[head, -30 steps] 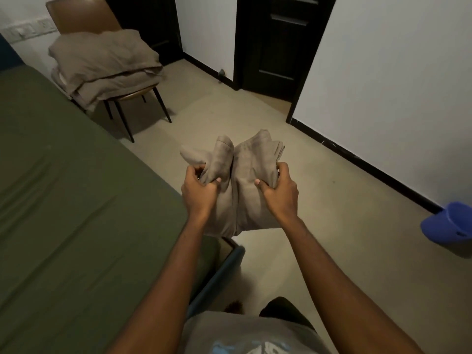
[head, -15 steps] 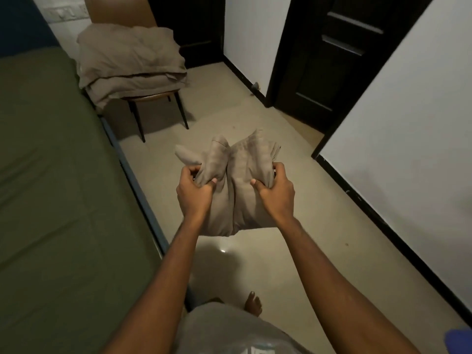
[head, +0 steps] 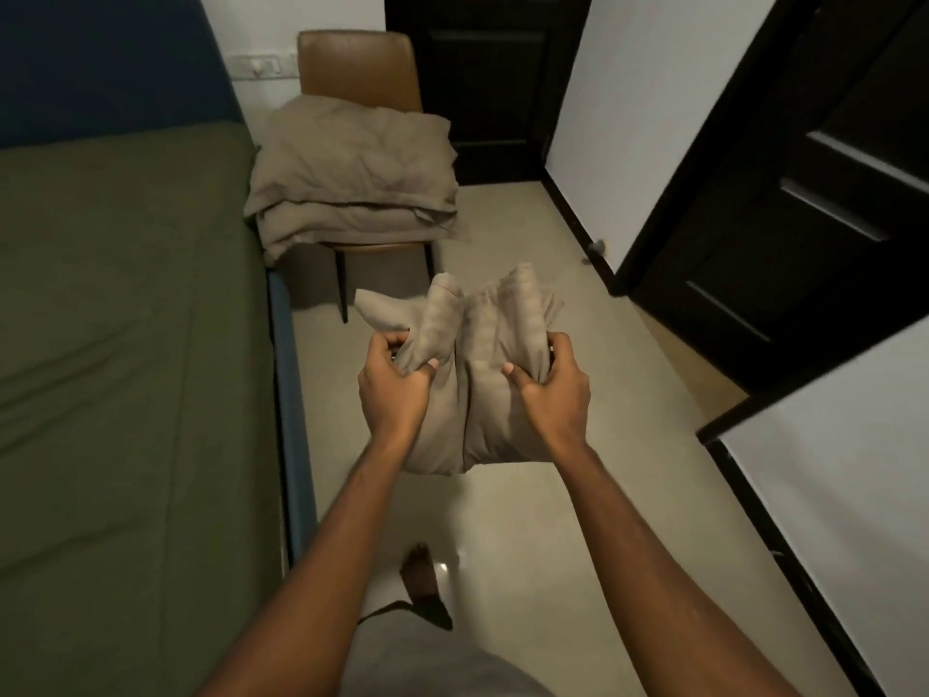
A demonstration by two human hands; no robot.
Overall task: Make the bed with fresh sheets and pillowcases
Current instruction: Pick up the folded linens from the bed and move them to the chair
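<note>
I hold a bunched beige striped cloth point(head: 482, 389) in front of me, over the floor beside the bed. My left hand point(head: 394, 389) grips its left fold, fingers curled into the fabric. Its right fold sits in the grip of my right hand point(head: 553, 389), thumb on the front. The bed point(head: 125, 344) fills the left side, its mattress in an olive green cover. A pile of folded beige bedding point(head: 352, 183) lies on a brown chair point(head: 359, 75) just past the bed's far corner.
A dark blue bed frame edge point(head: 286, 374) runs along the mattress. Black doors stand ahead point(head: 482, 83) and at the right point(head: 784, 203), with white walls between. Beige tiled floor point(head: 578, 520) stretches from my foot point(head: 422, 578) to the chair.
My view has swung left and forward, so the chair with bedding now sits closer and more central. Both hands keep the same grip on the cloth.
</note>
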